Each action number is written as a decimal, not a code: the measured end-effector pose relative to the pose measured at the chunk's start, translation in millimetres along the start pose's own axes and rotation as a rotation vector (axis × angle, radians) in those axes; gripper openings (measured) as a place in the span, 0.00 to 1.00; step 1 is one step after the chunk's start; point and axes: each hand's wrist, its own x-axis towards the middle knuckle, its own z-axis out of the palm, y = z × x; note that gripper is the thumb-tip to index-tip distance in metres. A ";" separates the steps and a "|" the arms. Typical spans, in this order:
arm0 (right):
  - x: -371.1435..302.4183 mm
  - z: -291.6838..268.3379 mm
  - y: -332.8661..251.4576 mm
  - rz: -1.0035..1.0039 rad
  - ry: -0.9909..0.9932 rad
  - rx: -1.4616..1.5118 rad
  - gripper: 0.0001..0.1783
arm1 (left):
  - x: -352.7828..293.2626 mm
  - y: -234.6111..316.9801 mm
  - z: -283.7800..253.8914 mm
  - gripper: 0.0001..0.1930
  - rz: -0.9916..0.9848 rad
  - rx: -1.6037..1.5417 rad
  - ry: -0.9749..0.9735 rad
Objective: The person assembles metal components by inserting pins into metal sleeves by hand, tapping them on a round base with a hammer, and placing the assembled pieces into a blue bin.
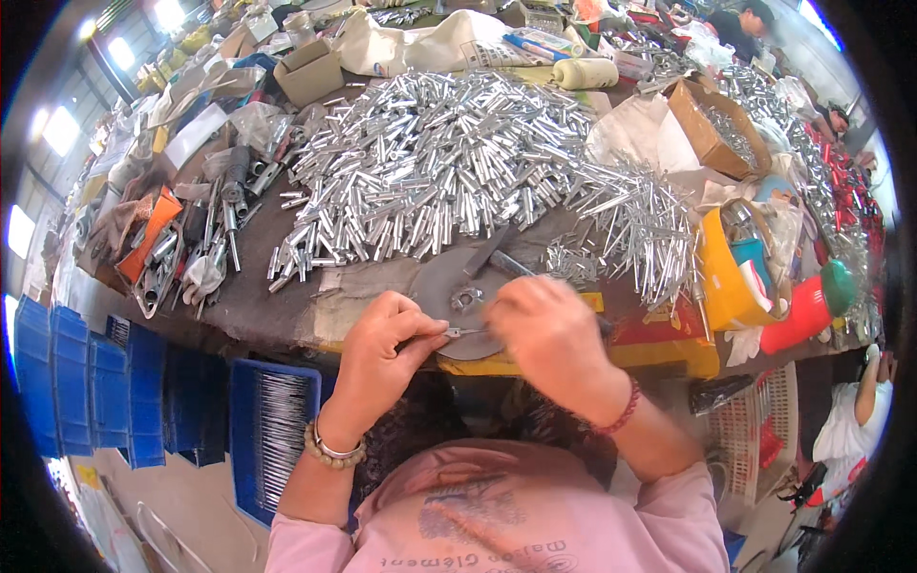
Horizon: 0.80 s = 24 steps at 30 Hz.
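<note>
My left hand pinches a small silver metal part between thumb and fingertips, over the front edge of a round grey plate. A ring-shaped metal piece sits on that plate. Close by on the right, my right hand is smeared by motion, and its fingers cannot be made out. A dark hammer lies across the plate's back right rim, its handle running behind my right hand. Beyond the plate spreads a large heap of silver metal tubes.
Thin metal pins are piled on the right, near a yellow container and a red-and-green one. Tools and an orange piece crowd the left. Below the table stands a blue bin of metal rods. People work at the far right.
</note>
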 end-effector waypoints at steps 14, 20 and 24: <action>19.0 -8.6 67.6 0.367 -0.129 -0.140 0.05 | -3.5 5.7 -0.7 0.08 0.009 0.026 0.015; 22.3 -9.3 69.9 0.407 -0.178 -0.065 0.05 | -0.5 5.1 -1.2 0.08 0.040 0.056 -0.003; 21.1 -20.2 36.1 0.454 -0.076 0.229 0.07 | -3.0 3.8 -3.0 0.08 0.000 0.068 -0.016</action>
